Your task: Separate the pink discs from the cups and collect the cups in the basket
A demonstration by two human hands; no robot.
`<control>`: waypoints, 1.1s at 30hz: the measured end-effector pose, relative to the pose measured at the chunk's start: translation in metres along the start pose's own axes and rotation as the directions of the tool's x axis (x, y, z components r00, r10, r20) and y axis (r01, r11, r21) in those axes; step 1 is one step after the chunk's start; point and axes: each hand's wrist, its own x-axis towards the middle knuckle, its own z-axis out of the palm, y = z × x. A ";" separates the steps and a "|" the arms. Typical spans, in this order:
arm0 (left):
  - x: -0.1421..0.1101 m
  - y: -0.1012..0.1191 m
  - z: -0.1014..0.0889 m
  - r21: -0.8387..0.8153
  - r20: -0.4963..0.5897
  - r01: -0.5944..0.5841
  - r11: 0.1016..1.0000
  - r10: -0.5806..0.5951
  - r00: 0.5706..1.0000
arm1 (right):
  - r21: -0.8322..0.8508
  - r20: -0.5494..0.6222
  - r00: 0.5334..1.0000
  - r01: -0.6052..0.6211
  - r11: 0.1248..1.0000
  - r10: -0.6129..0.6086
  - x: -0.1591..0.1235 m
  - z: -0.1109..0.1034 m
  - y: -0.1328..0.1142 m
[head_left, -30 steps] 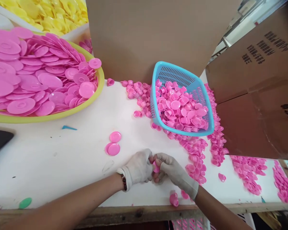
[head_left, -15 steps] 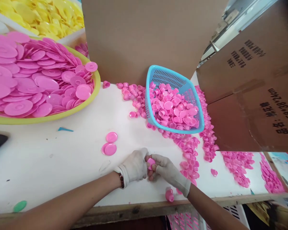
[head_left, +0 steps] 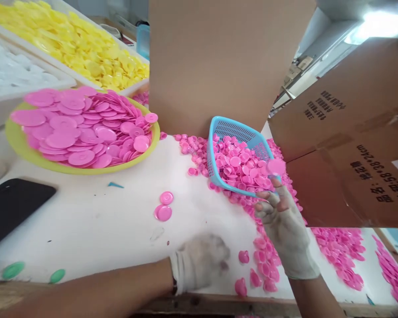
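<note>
Pink disc (head_left: 276, 167) shows just beyond the right hand (head_left: 288, 227), grip apart, by the blue basket (head_left: 212, 163). I cannot tell the blurred left hand's (head_left: 204, 263) grip, near on the desk (head_left: 119, 238).

The white tabletop (head_left: 129, 240) has a wooden front edge (head_left: 232, 304). On its left lie a yellow basin (head_left: 86, 170), a black flat object (head_left: 18, 210), a blue sliver (head_left: 115, 185) and two green discs (head_left: 57, 276); at centre, pink discs (head_left: 165, 213). To the right, loose pink cups (head_left: 261, 256) spread around a blue basket (head_left: 212, 165).
</note>
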 end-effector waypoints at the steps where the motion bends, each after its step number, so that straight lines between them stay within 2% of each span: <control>1: 0.000 0.005 0.007 0.011 0.048 -0.148 0.989 0.147 0.988 | -0.059 0.054 0.999 0.006 0.998 -0.003 0.001 0.009 0.000; 2: -0.001 0.009 0.012 -0.005 0.085 -0.258 0.966 0.257 0.963 | -0.153 0.148 0.989 0.009 0.988 0.014 0.001 0.021 0.004; 3: -0.002 0.013 0.017 -0.035 0.111 -0.316 0.948 0.318 0.942 | -0.265 0.266 0.963 0.027 0.964 0.047 0.000 0.036 0.011; 4: -0.004 0.016 0.021 -0.068 0.129 -0.328 0.942 0.334 0.934 | -0.377 0.396 0.913 0.061 0.924 0.101 -0.001 0.053 0.020; 6: -0.007 0.019 0.024 -0.112 0.155 -0.284 0.952 0.299 0.942 | -0.493 0.637 0.765 0.303 0.816 0.101 -0.003 0.088 0.041; 8: -0.011 0.018 0.025 -0.097 0.171 -0.279 0.955 0.292 0.941 | -0.483 0.770 0.636 0.519 0.705 0.060 -0.002 0.118 0.061; 9: -0.012 0.017 0.025 -0.067 0.172 -0.297 0.953 0.304 0.937 | -0.471 0.808 0.586 0.591 0.654 0.052 -0.001 0.129 0.068; 10: -0.013 0.015 0.025 -0.030 0.176 -0.318 0.947 0.319 0.931 | -0.467 0.828 0.558 0.639 0.611 0.050 0.001 0.137 0.075; 11: -0.013 0.014 0.024 0.014 0.185 -0.340 0.940 0.331 0.925 | -0.472 0.835 0.549 0.666 0.578 0.049 0.003 0.142 0.080; 13: -0.014 0.010 0.023 0.092 0.207 -0.374 0.923 0.350 0.914 | -0.494 0.816 0.577 0.663 0.562 0.035 0.007 0.142 0.086; 15: -0.014 0.008 0.022 0.136 0.224 -0.402 0.905 0.368 0.903 | -0.520 0.760 0.649 0.571 0.635 0.038 0.011 0.132 0.087; 16: -0.014 0.006 0.021 0.150 0.218 -0.410 0.900 0.374 0.901 | -0.533 0.715 0.696 0.484 0.694 0.064 0.012 0.123 0.085; 18: -0.014 0.004 0.020 0.170 0.179 -0.413 0.895 0.384 0.906 | -0.546 0.604 0.780 0.253 0.798 0.167 0.014 0.097 0.078; 19: -0.014 0.002 0.020 0.174 0.155 -0.412 0.894 0.388 0.908 | -0.545 0.549 0.804 0.136 0.827 0.229 0.014 0.080 0.073; 21: -0.012 -0.002 0.020 0.163 0.118 -0.418 0.894 0.403 0.907 | -0.543 0.445 0.835 -0.036 0.839 0.324 0.009 0.041 0.059; 23: -0.009 -0.005 0.021 0.140 0.107 -0.427 0.893 0.415 0.903 | -0.572 0.331 0.861 -0.142 0.808 0.386 -0.002 0.000 0.047; 25: -0.005 -0.006 0.021 0.123 0.114 -0.426 0.896 0.414 0.903 | -0.619 0.213 0.853 -0.259 0.741 0.476 -0.018 -0.037 0.041; 28: -0.001 -0.004 0.021 0.083 0.128 -0.411 0.908 0.400 0.908 | -0.587 0.099 0.777 -0.459 0.667 0.622 -0.043 -0.074 0.051; 30: 0.001 -0.001 0.020 0.011 0.114 -0.345 0.939 0.342 0.933 | -0.517 0.046 0.743 -0.555 0.652 0.668 -0.055 -0.081 0.064; 31: 0.001 0.001 0.019 -0.039 0.095 -0.266 0.963 0.269 0.958 | -0.478 0.039 0.733 -0.583 0.657 0.679 -0.060 -0.078 0.071; 33: 0.003 0.003 0.016 -0.175 0.048 -0.028 0.984 0.037 0.998 | -0.403 0.075 0.719 -0.612 0.680 0.691 -0.066 -0.065 0.083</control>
